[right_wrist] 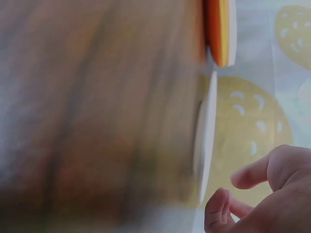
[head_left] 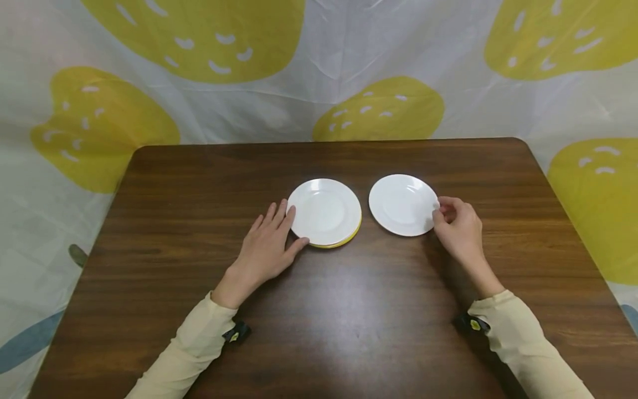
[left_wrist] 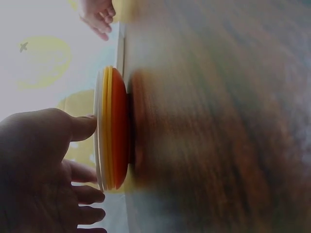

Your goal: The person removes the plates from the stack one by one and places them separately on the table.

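Note:
A stack of plates stands near the middle of the table. Its top is white; the left wrist view shows yellow rims below and an orange plate at the bottom. My left hand touches the stack's left rim, fingers extended and spread, thumb at the near side. To the right of the stack a single white plate lies flat on the table. My right hand is at this plate's right rim. In the right wrist view, its thumb and bent fingers stand apart, just off the rim.
The brown wooden table has rounded far corners. Behind it hangs a white cloth with large yellow fruit shapes. Dark wrist devices sit at both cream sleeves. A narrow gap separates the stack from the single plate.

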`<state>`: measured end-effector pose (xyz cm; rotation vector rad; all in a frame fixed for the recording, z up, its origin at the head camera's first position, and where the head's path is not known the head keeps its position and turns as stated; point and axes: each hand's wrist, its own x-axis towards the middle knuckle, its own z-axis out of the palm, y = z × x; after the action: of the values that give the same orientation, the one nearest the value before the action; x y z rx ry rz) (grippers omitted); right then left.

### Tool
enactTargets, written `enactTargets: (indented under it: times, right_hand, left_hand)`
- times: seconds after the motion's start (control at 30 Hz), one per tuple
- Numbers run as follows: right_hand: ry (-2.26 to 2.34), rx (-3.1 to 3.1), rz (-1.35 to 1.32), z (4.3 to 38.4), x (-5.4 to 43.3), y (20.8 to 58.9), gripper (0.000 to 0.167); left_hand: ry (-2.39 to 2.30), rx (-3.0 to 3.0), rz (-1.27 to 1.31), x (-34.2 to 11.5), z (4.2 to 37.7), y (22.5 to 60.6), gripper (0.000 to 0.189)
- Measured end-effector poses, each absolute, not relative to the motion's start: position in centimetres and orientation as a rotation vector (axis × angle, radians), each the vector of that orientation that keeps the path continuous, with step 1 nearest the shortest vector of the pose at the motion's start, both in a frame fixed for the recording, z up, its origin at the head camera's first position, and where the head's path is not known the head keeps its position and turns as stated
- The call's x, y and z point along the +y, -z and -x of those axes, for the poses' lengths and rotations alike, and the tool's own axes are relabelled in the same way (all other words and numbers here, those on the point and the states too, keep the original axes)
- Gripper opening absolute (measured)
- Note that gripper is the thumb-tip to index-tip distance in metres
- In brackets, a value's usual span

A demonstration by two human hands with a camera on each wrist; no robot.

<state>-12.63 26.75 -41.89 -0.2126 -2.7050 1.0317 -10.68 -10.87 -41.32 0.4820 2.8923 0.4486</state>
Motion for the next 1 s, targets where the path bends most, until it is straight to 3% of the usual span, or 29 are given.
enactTargets:
  times: [0.47, 1.0]
  right_hand:
    - [-1.193, -2.730, 0.160, 13.7, 23.2, 40.2, 0.030]
    - [-1.376, -2.800, -0.088, 14.2, 18.5, 41.3, 0.028]
  left_hand:
    - [-0.450, 2.895, -0.517, -10.9, 10.6, 41.2, 0.077]
    - [-0.478, 2.899, -0.525, -10.8, 10.6, 41.4, 0.077]
